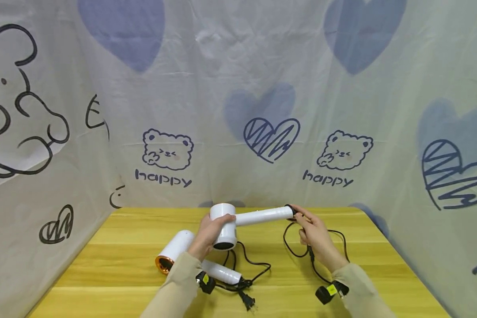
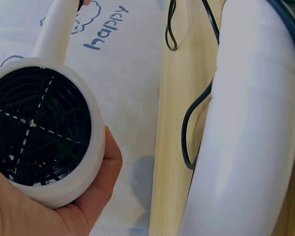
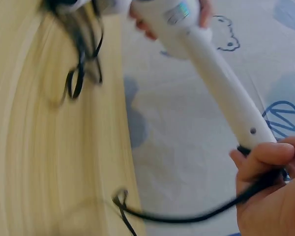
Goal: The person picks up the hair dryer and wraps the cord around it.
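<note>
A white hair dryer is held above the table between both hands. My left hand grips its round head, thumb across the side. The left wrist view shows the dark grille at one end of that head. At the far end of the handle, my right hand pinches the base where the black cord comes out. A second white hair dryer with a copper-coloured nozzle ring lies on the table, partly hidden behind the left forearm.
The wooden table carries the lying dryer's bundled black cord and its plug. Another loop of cord hangs beneath the right hand. A printed curtain stands behind the table and along its sides.
</note>
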A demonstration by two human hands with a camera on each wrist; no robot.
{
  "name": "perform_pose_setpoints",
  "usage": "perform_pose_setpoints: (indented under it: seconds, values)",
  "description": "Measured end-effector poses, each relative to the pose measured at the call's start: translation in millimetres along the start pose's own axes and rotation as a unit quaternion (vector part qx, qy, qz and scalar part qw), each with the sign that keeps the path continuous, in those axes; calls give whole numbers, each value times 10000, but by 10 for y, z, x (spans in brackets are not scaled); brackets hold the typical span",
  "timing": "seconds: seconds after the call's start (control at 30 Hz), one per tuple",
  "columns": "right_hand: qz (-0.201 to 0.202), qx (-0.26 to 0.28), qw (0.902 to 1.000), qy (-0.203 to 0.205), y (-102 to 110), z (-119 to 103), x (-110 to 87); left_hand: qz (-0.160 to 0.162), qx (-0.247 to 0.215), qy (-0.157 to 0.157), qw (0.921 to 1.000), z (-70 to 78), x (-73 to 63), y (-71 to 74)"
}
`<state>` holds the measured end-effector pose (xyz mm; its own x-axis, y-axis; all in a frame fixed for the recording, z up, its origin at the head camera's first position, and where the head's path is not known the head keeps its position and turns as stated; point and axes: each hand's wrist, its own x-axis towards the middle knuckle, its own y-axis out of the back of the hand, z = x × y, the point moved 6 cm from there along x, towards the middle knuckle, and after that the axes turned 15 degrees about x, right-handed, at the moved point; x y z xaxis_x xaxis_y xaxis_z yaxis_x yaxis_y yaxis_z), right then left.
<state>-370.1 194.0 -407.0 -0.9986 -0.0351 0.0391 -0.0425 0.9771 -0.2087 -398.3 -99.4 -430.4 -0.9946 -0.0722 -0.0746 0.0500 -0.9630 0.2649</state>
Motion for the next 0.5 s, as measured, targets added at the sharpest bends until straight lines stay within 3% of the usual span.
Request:
perform_pose_setpoints:
  seconds: [0.2, 0.33, 0.4, 0.47, 0.5]
  values:
    - [162, 942, 9954, -104, -49, 14, 33, 48, -140, 58, 9999, -10, 26, -9]
    - [-77, 1516, 9878, -348, -53, 62, 53, -95, -417, 119, 9990, -41, 38, -12]
    - [-340, 2115, 9753, -541, -57, 92, 64, -206, -605, 167, 9978, -62, 49, -19]
    - [-717, 2987, 9483, -800, -77, 107, 64, -369, -734, 223, 9964, -69, 50, -35]
    - [-921, 3421, 9303, -953, -91, 113, 61, -457, -787, 255, 9955, -71, 50, -47]
